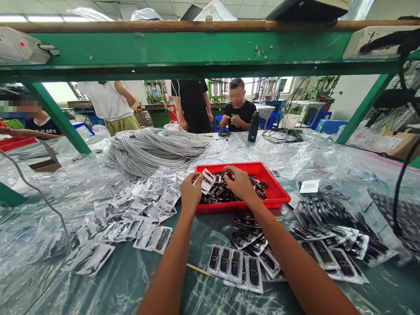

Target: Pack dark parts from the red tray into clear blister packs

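Observation:
My left hand [190, 192] pinches a small clear plastic bag [206, 180] at the near left rim of a red tray [278, 192]. My right hand [240, 183] reaches down into the tray, with its fingers closed among several small black parts [219, 191]; I cannot tell whether it grips one. Rows of bagged black parts [236, 264] lie on the table just in front of the tray, between my forearms.
Loose empty bags [138, 214] spread out to the left, and more bagged parts [331, 245] to the right. A big coil of grey cable [154, 148] lies behind the tray. A dark bottle [253, 127] and several people are at the far side. A green frame beam [183, 48] runs overhead.

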### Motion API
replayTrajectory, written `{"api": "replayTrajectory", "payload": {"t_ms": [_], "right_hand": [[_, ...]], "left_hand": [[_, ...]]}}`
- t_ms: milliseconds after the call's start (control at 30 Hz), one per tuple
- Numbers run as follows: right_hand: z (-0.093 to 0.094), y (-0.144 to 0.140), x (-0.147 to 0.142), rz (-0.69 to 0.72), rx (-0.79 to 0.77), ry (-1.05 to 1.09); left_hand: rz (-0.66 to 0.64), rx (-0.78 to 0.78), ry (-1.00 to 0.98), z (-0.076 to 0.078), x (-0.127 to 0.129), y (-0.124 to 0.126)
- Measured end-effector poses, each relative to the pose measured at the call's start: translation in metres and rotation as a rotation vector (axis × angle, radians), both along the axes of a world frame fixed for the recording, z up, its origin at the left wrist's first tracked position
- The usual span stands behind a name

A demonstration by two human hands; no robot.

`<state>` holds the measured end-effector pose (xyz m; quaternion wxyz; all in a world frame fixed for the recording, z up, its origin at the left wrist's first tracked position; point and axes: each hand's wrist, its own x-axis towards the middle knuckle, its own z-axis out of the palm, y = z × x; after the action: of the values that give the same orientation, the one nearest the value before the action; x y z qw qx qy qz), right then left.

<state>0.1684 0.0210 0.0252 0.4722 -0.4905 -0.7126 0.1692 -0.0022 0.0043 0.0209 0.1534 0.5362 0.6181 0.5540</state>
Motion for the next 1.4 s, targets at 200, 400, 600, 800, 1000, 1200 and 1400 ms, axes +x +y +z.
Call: {"api": "replayTrajectory", "payload": {"t_ms": [200,400,600,800,1000,1200,1400], "right_hand": [[-0.003,-0.019,-0.026,0.075,0.287,-0.279],[-0.017,-0.018,-0.036,0.076,0.248,-0.27],[-0.011,-0.017,-0.029,0.093,0.117,-0.046],[-0.001,-0.011,-0.013,0.142,-0.006,-0.007],[0.011,-0.01,-0.004,0.027,0.212,-0.066],[0.017,-0.021,-0.01,0.174,0.2,-0.144],[0.0,-0.027,-0.03,0.295,0.053,-0.1]], "left_hand": [[-0.203,-0.067,-0.295,-0.006,0.005,0.003],[-0.306,-0.021,-0.486,-0.009,0.012,0.002],[-0.385,0.013,-0.518,-0.009,0.009,0.001],[-0.282,-0.108,-0.264,0.001,-0.001,0.002],[0.216,0.055,0.189,0.016,-0.046,-0.002],[0.241,0.07,0.08,0.017,-0.08,-0.004],[0.139,0.031,0.022,0.009,-0.057,0.001]]}}
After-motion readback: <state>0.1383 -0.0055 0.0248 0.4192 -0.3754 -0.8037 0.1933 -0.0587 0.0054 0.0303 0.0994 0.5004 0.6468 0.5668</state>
